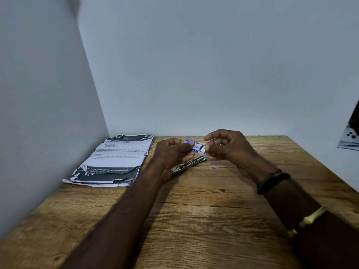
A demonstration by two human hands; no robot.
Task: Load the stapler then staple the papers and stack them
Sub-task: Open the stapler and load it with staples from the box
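Staple box pinched between left hand, right hand, above stapler; papers alongside

Wooden table tucked into the wall corner; a stack of printed papers lies flat at its far left, edges ragged; the stapler lies opened just right of that stack; a small grey piece sits on the wood near it.

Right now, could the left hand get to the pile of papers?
Probably yes: the papers lie close beside the left hand, with only bare table between. But it grips the staple box, so it must put that down first.
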